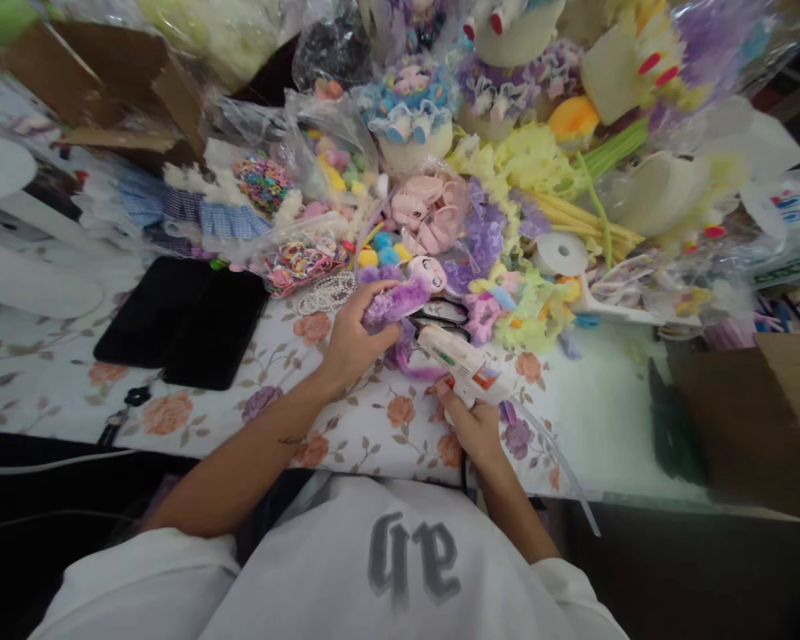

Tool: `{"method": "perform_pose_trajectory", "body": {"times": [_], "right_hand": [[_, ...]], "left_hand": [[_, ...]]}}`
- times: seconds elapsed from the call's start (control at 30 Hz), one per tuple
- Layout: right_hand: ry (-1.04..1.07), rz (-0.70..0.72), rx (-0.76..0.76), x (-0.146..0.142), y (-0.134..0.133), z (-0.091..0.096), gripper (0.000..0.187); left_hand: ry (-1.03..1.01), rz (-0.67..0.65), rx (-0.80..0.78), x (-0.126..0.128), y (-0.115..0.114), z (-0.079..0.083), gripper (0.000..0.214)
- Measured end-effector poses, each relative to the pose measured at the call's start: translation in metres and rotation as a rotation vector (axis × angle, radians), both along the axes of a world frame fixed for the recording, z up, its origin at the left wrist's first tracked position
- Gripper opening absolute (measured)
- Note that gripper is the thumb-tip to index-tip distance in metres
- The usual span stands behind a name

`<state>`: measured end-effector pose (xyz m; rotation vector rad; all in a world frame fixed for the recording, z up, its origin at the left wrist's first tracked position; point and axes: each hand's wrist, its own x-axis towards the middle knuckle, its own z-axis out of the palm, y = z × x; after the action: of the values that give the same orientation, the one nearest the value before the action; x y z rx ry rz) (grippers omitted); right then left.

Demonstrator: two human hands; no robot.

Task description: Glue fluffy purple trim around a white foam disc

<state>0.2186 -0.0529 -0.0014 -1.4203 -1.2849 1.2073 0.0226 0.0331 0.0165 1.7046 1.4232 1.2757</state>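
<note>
My left hand (pixel 364 336) is closed around a purple fuzzy doll (pixel 393 304) with a pale painted face, holding it just above the table. In my right hand (pixel 472 427) is a white glue gun (pixel 463 357), its nozzle pointing left at the doll's lower side. A clear glue stick (pixel 564 467) trails out of the gun's back end. Purple fuzzy strands hang from the doll below the nozzle. Black-handled scissors (pixel 444 313) lie just behind the gun, partly covered by it.
A flowered tablecloth (pixel 213 418) covers the table. Two dark phones or tablets (pixel 183 320) lie at left. Bags of beads and hair ties (pixel 307 258), a white ribbon roll (pixel 561 255), yellow stems (pixel 590 213) and dolls crowd the back. Cardboard boxes (pixel 747 418) stand at right and back left.
</note>
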Motion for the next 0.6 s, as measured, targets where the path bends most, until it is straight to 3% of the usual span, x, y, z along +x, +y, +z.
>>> {"method": "perform_pose_trajectory", "body": {"times": [0.6], "right_hand": [[-0.02,-0.012,-0.013,-0.0021,0.0008,0.0023,0.023]], "left_hand": [[-0.008,0.0,0.022,0.0,-0.0001,-0.0009,0.05]]}}
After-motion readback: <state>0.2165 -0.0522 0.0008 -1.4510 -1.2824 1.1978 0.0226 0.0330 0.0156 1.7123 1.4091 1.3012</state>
